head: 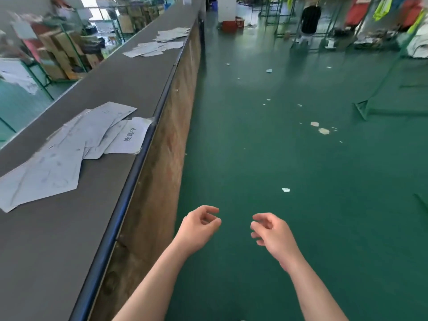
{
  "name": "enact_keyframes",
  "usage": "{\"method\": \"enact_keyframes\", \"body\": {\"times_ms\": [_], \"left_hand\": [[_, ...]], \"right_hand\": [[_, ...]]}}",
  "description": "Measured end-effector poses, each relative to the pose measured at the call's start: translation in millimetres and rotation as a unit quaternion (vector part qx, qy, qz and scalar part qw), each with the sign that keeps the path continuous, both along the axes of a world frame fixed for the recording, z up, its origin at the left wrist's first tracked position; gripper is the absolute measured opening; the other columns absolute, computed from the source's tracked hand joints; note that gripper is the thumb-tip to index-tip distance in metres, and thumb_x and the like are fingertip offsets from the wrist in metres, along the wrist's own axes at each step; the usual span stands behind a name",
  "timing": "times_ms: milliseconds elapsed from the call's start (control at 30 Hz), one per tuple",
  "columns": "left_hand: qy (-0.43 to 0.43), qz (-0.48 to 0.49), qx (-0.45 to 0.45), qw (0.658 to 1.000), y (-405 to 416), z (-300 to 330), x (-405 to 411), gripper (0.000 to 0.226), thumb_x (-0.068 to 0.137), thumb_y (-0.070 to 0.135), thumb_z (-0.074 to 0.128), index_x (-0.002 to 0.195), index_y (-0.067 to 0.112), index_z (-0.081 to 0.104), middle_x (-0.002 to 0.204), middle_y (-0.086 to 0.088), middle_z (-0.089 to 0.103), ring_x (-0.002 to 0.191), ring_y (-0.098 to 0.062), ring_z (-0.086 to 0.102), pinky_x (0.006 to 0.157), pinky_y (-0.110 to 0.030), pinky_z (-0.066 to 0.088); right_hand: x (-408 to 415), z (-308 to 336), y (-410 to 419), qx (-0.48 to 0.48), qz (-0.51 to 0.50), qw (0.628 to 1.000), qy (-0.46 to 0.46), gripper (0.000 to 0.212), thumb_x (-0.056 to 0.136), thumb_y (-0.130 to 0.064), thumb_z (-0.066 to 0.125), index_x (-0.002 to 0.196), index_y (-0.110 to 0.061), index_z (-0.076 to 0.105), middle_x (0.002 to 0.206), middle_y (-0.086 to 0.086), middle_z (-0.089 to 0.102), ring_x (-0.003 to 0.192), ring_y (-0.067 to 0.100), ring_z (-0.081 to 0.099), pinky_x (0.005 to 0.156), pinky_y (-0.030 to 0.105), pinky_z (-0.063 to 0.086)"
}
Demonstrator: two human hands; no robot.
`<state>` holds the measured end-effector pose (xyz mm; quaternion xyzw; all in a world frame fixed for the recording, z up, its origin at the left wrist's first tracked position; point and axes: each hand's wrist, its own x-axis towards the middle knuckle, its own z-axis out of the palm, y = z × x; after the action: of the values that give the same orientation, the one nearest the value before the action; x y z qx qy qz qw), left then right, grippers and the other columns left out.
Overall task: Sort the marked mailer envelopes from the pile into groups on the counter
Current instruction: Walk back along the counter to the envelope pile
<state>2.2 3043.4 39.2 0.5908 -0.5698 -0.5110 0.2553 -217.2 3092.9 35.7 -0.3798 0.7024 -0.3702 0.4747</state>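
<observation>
Over the green floor (289,172), left hand (199,225) and right hand (269,230) hang loosely curled, holding nothing. On the counter (76,228) left, nearest mailer envelopes (69,144) fan out; further groups (154,49) beyond. Likely light, floppy, slippery; pinch an overhanging edge.

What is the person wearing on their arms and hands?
Nothing that shows. The left hand and right hand are bare, with no gloves, rings or watch in view. Both forearms are bare too, with no sleeves visible down to the picture's bottom edge.
</observation>
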Motion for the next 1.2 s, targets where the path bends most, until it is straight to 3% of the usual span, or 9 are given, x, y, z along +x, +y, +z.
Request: {"method": "enact_keyframes", "body": {"times_ms": [167, 267, 367, 567, 667, 800, 967, 1100, 1200], "left_hand": [[-0.011, 0.038, -0.016, 0.999, -120.2, 19.6, -3.0, 0.028, 0.078, 0.040, 0.069, 0.106, 0.035, 0.070, 0.090, 0.007, 0.076, 0.082, -0.022, 0.071, 0.074, -0.039, 0.059], [-0.017, 0.086, -0.026, 0.996, -200.6, 5.4, 8.6, 0.018, 0.088, 0.024, 0.076, 0.104, 0.032, 0.071, 0.087, 0.009, 0.076, 0.084, -0.026, 0.073, 0.077, -0.038, 0.059], [-0.004, 0.126, -0.032, 0.991, -290.0, -11.1, 21.0, 0.017, 0.090, 0.018, 0.076, 0.103, 0.029, 0.073, 0.086, 0.005, 0.077, 0.085, -0.026, 0.074, 0.073, -0.028, 0.056], [0.033, 0.170, -0.023, 0.985, -483.2, 8.2, 31.0, 0.016, 0.089, 0.024, 0.075, 0.105, 0.028, 0.073, 0.086, 0.002, 0.078, 0.085, -0.017, 0.075, 0.086, -0.041, 0.059], [0.038, 0.163, -0.031, 0.985, -577.4, 39.0, 20.5, 0.028, 0.077, 0.038, 0.073, 0.104, 0.030, 0.074, 0.086, 0.003, 0.078, 0.085, -0.016, 0.075, 0.087, -0.045, 0.060], [0.046, 0.142, -0.032, 0.988, -695.1, 51.1, -8.8, 0.023, 0.083, 0.030, 0.076, 0.106, 0.028, 0.073, 0.088, 0.001, 0.078, 0.087, -0.019, 0.075, 0.089, -0.047, 0.060], [0.031, 0.106, -0.035, 0.993, -862.0, 43.0, -81.0, 0.033, 0.073, 0.042, 0.069, 0.103, 0.029, 0.072, 0.088, 0.001, 0.078, 0.089, -0.027, 0.075, 0.087, -0.051, 0.058], [0.018, 0.070, -0.044, 0.996, -995.2, 49.9, -136.6, 0.015, 0.093, 0.028, 0.068, 0.106, 0.022, 0.072, 0.091, 0.001, 0.079, 0.084, -0.020, 0.076, 0.086, -0.045, 0.058], [0.015, 0.075, -0.040, 0.996, -1089.1, 64.8, -155.2, 0.014, 0.100, 0.016, 0.061, 0.111, 0.015, 0.071, 0.093, 0.000, 0.079, 0.079, -0.013, 0.075, 0.084, -0.041, 0.058]], "right_hand": [[-18.8, 8.6, -128.1, -0.004, 0.015, 1.000, -0.014, 0.014, 0.095, -0.014, 0.066, 0.107, -0.022, 0.069, 0.093, -0.001, 0.075, 0.084, 0.017, 0.075, 0.077, 0.037, 0.061], [-14.6, 1.8, -221.1, -0.007, 0.023, 1.000, -0.012, 0.015, 0.095, -0.010, 0.065, 0.107, -0.019, 0.068, 0.093, 0.002, 0.075, 0.083, 0.020, 0.075, 0.077, 0.039, 0.061], [-7.3, -6.7, -330.5, -0.025, 0.028, 0.999, 0.005, 0.019, 0.094, -0.011, 0.065, 0.110, -0.022, 0.065, 0.089, 0.003, 0.075, 0.080, 0.019, 0.075, 0.078, 0.044, 0.062], [14.2, 21.5, -541.3, -0.039, 0.083, 0.996, 0.011, 0.022, 0.095, -0.014, 0.064, 0.114, -0.026, 0.062, 0.090, 0.003, 0.074, 0.079, 0.016, 0.075, 0.080, 0.043, 0.062], [7.1, 43.2, -631.4, -0.056, 0.088, 0.995, 0.011, 0.022, 0.095, -0.015, 0.065, 0.112, -0.028, 0.063, 0.088, 0.002, 0.075, 0.079, 0.016, 0.075, 0.079, 0.042, 0.062], [-20.5, 41.0, -737.7, -0.049, 0.042, 0.998, -0.016, 0.020, 0.095, -0.011, 0.064, 0.111, -0.024, 0.064, 0.089, 0.003, 0.076, 0.080, 0.020, 0.075, 0.076, 0.040, 0.062], [-63.2, 15.6, -891.8, -0.058, 0.004, 0.996, -0.074, 0.017, 0.095, -0.006, 0.065, 0.108, -0.018, 0.066, 0.090, 0.008, 0.076, 0.074, 0.018, 0.073, 0.070, 0.036, 0.059], [-108.3, 10.7, -1022.6, -0.051, -0.018, 0.992, -0.114, 0.016, 0.094, -0.005, 0.064, 0.108, -0.014, 0.065, 0.091, 0.008, 0.075, 0.068, 0.014, 0.069, 0.066, 0.031, 0.056], [-134.9, 23.6, -1118.5, -0.041, -0.010, 0.993, -0.114, 0.017, 0.094, -0.004, 0.062, 0.108, -0.012, 0.064, 0.091, 0.009, 0.074, 0.068, 0.014, 0.068, 0.064, 0.030, 0.055]]}}
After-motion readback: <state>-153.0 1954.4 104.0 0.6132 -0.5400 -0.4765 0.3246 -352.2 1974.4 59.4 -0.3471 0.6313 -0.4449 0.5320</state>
